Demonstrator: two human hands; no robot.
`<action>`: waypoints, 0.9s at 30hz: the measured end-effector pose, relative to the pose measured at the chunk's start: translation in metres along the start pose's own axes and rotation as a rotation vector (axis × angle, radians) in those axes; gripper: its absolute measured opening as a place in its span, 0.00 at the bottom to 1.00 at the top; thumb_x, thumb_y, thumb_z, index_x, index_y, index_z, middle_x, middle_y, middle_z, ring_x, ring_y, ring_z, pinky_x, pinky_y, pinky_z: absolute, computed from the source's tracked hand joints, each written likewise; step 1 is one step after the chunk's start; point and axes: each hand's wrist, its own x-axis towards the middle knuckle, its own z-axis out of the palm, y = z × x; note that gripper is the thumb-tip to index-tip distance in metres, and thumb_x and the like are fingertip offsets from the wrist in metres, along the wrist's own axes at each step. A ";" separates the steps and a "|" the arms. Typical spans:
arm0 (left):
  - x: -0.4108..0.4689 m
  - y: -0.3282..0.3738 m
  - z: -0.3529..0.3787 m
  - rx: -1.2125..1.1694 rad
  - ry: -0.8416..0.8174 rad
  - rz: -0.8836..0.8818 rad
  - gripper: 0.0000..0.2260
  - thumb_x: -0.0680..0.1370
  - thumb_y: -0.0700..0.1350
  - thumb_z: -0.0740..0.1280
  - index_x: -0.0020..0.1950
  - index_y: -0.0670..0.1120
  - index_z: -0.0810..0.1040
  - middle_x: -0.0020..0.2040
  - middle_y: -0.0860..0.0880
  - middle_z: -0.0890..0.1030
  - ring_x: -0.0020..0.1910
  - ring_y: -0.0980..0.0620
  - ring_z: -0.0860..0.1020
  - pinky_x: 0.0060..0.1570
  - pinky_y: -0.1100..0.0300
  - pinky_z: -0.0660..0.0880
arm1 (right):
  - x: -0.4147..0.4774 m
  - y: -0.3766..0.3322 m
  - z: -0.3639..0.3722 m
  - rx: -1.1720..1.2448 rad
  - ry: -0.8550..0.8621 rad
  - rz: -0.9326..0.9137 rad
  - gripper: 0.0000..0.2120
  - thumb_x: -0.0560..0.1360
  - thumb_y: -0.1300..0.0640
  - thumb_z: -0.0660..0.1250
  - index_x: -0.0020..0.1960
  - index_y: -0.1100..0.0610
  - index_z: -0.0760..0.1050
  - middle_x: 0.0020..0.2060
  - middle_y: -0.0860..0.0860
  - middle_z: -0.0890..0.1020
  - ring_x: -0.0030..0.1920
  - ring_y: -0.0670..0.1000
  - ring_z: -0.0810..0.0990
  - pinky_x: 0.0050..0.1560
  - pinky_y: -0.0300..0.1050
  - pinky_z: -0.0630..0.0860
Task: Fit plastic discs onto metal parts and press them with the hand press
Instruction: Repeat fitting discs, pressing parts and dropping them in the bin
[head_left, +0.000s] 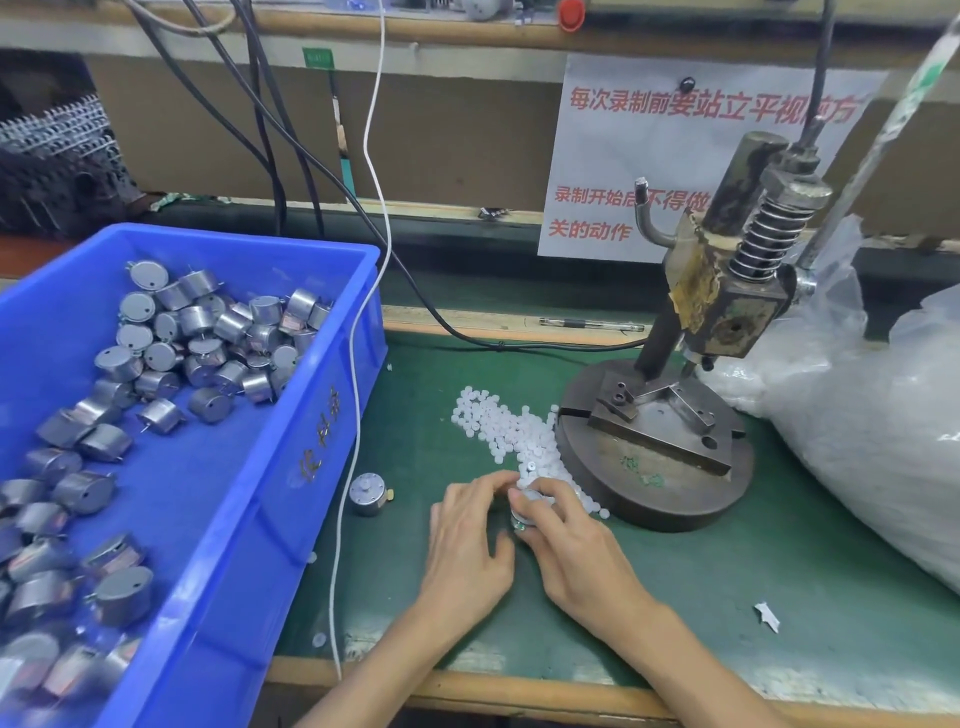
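- Head view, hands: left hand (467, 540) and right hand (571, 540) are together near the mat's (727, 597) front edge, both on one part (525, 506).
- Right fingers curl round the part's drum wall and hold it top-up, probably so that a disc can go on from above.
- Left fingertips meet on its top. Whether they pinch a disc is hidden, so I cannot tell that hand's grip.
- Discs (511, 436): small white translucent plastic rounds, heaped loose against the press's base, close to both hands.
- Press (660, 447): heavy round steel base, worn and stained. Its angled stop plates look meant to seat a part under the ram, and no part sits there yet. A coil spring wraps the ram.
- Bin (311, 395): smooth blue plastic at the mat's left edge. It holds the supply of parts (208, 332), dull grey metal drums with thin pins.
- Spare part (368, 493): stands on the mat between bin and hands.
- Bag (883, 415): crinkled clear plastic at the right edge.
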 end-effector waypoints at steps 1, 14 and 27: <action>-0.001 0.001 0.000 -0.013 -0.012 0.019 0.24 0.70 0.33 0.63 0.63 0.53 0.70 0.52 0.65 0.71 0.55 0.59 0.69 0.57 0.69 0.60 | 0.000 0.001 0.001 -0.001 0.007 0.004 0.15 0.70 0.64 0.66 0.57 0.59 0.74 0.50 0.59 0.78 0.33 0.54 0.79 0.24 0.44 0.75; 0.019 0.031 0.005 -0.220 -0.024 0.303 0.23 0.70 0.39 0.72 0.64 0.50 0.73 0.60 0.59 0.75 0.59 0.63 0.72 0.59 0.68 0.67 | 0.011 0.015 -0.038 0.681 0.024 0.637 0.11 0.79 0.51 0.60 0.44 0.56 0.74 0.24 0.47 0.73 0.22 0.45 0.69 0.23 0.36 0.64; 0.078 0.094 0.057 -0.165 -0.068 -0.044 0.15 0.66 0.50 0.77 0.48 0.48 0.79 0.47 0.53 0.71 0.41 0.55 0.74 0.40 0.73 0.68 | 0.002 0.061 -0.091 0.789 0.376 0.865 0.11 0.77 0.68 0.58 0.50 0.54 0.74 0.34 0.53 0.81 0.30 0.49 0.79 0.23 0.38 0.72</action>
